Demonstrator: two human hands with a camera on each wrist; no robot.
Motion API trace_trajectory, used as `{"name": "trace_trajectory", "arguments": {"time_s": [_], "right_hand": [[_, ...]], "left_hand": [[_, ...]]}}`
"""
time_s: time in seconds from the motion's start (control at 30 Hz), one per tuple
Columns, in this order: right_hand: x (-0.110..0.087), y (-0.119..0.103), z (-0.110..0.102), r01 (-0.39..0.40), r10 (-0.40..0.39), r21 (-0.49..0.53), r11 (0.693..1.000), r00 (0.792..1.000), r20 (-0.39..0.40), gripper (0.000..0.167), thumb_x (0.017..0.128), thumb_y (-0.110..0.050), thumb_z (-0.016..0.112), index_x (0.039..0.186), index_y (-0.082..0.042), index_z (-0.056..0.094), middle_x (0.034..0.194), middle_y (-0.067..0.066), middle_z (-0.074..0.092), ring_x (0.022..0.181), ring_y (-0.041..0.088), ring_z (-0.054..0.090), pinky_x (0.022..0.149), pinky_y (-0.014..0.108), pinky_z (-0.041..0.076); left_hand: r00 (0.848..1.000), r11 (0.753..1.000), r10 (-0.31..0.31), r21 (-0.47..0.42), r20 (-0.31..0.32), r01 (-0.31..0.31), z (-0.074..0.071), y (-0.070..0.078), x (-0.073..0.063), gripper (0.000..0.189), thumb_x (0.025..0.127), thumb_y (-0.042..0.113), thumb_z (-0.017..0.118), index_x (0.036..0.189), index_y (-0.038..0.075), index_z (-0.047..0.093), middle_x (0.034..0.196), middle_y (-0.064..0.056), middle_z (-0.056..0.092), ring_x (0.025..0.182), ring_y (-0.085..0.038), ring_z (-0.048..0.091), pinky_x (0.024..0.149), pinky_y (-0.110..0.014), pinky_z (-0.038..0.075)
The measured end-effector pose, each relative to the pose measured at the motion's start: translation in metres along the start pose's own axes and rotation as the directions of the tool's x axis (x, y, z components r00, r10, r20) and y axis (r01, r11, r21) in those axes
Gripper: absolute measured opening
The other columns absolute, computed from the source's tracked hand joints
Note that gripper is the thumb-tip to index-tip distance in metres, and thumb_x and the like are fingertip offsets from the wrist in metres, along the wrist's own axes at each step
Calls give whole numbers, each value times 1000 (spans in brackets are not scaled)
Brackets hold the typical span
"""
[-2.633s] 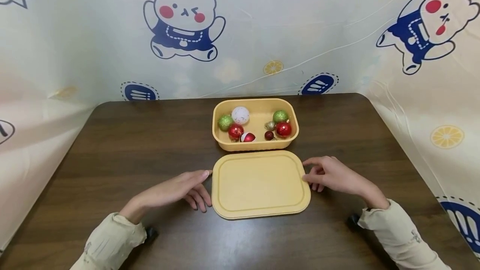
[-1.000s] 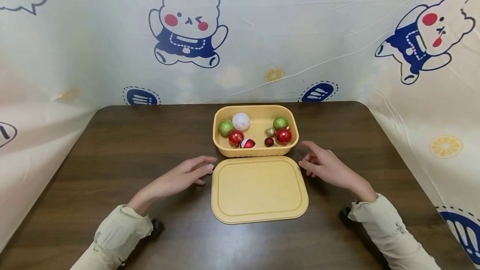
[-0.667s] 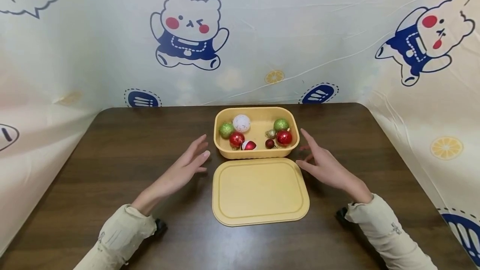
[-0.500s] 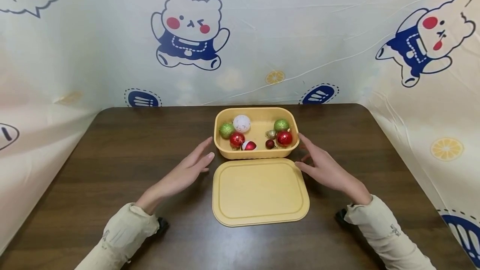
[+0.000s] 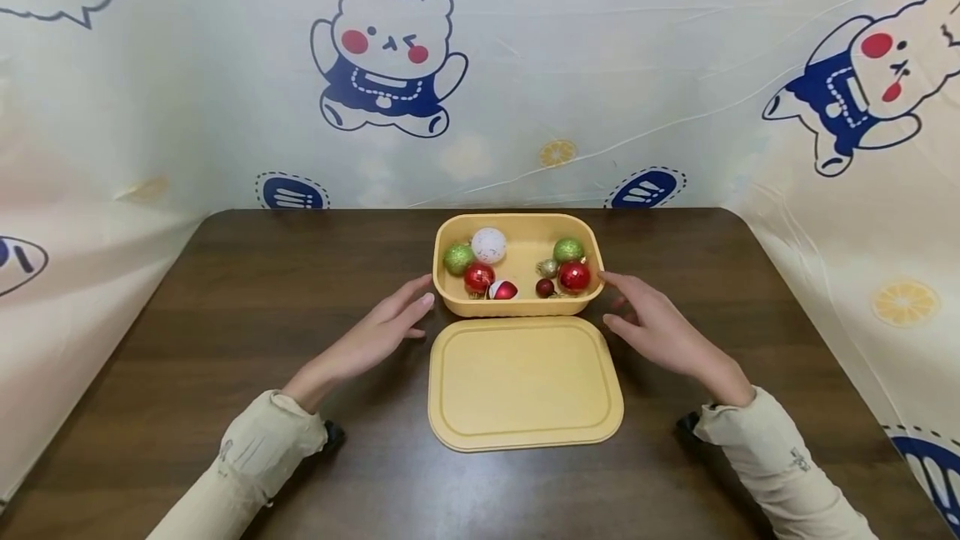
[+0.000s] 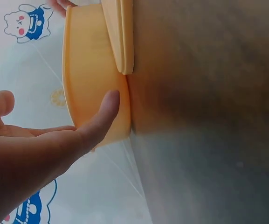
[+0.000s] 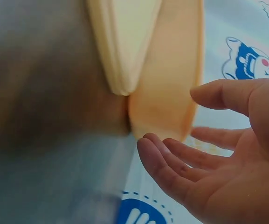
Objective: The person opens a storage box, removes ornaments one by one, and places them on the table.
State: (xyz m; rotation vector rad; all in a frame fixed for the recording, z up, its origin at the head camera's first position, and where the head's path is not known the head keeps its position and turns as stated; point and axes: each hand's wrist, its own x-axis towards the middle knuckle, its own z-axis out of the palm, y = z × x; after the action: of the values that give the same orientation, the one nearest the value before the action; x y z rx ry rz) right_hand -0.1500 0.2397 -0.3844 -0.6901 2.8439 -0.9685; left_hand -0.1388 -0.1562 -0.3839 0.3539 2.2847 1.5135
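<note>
A yellow plastic box (image 5: 517,307) stands toward the back of the table, holding several round ornaments. Among them are a white speckled ball (image 5: 489,245), glittery green balls (image 5: 568,250) and shiny red balls (image 5: 574,276). Its flat yellow lid (image 5: 525,383) lies right in front of it. My left hand (image 5: 375,336) has relaxed fingers, their tips at the box's left end. At the right end, my right hand (image 5: 663,330) has its index fingertip close to the box wall, thumb apart near the lid's corner. Both wrist views show the fingers beside the box wall (image 6: 90,70), not curled round it.
The dark wooden table (image 5: 300,273) reaches back to a pale curtain (image 5: 517,40) printed with cartoon bears, which also covers both sides. Dark straps (image 5: 333,437) show under the sleeve cuffs.
Both hands have moved forward from the lid's two sides to the ends of the box. In the last half second they barely shift. Box, lid and ornaments stay in place.
</note>
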Motion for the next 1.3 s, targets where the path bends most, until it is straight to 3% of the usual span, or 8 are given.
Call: {"name": "trace_trajectory", "arguments": {"time_s": [0.17,0.3,0.4,0.5,0.63,0.8,1.07,1.3], "right_hand": [[13,-5,-9,9,-8,13,1000,999,-40,52,91,4,57,142,2,46,139,22,50,112,40,59,91,56,53],[30,-8,-11,28,-27,12,1000,997,-78,44,93,3,57,137,4,51,138,22,51,118,38,56,92,54,53],[44,-10,-9,37,-37,-9,999,994,-100,39,96,-4,62,134,4,55,137,21,53,123,38,51,102,56,46],[56,-10,-6,40,-44,-34,999,993,-108,40,96,-12,66,132,3,57,136,21,55,125,38,48,108,57,37],[71,-8,-2,47,-52,-45,998,992,-114,40,95,-11,68,131,4,58,132,22,57,122,39,51,106,56,40],[86,-7,5,36,-45,-82,996,993,-112,39,97,-10,64,133,3,58,133,22,59,123,40,52,107,61,38],[92,4,32,37,-59,-164,986,990,-131,39,101,-21,60,134,0,60,142,25,50,134,42,40,110,71,19],[95,4,35,-7,-14,-167,986,992,-128,31,101,-13,56,129,-1,64,133,19,60,120,36,47,106,67,28]], "left_hand": [[999,999,43,-20,-14,-44,-2,4,15,62,108,40,38,157,6,21,157,-22,30,134,-41,44,96,-48,53],[998,999,36,-28,-50,-38,-6,4,28,63,107,43,39,156,6,24,152,-23,35,127,-41,49,93,-48,55],[996,999,20,-29,-90,-23,-9,4,38,60,107,42,40,154,7,29,146,-23,42,119,-40,54,90,-47,56],[991,1000,12,-22,-132,-15,-12,4,47,55,108,37,42,152,6,33,134,-24,51,110,-39,57,85,-43,58],[987,999,8,-34,-158,-14,-15,3,56,48,108,29,44,150,7,37,111,-22,57,92,-35,62,76,-37,60],[994,994,-15,-108,-107,3,-21,1,60,44,108,18,41,151,9,35,95,-23,57,69,-29,64,64,-36,61],[1000,990,-21,-141,-5,20,-23,-3,56,47,108,17,44,153,11,32,94,-28,61,65,-28,64,62,-38,61],[999,969,-25,-244,47,36,-24,-7,58,47,109,19,39,155,14,30,81,-21,67,61,-25,65,59,-36,60]]}}
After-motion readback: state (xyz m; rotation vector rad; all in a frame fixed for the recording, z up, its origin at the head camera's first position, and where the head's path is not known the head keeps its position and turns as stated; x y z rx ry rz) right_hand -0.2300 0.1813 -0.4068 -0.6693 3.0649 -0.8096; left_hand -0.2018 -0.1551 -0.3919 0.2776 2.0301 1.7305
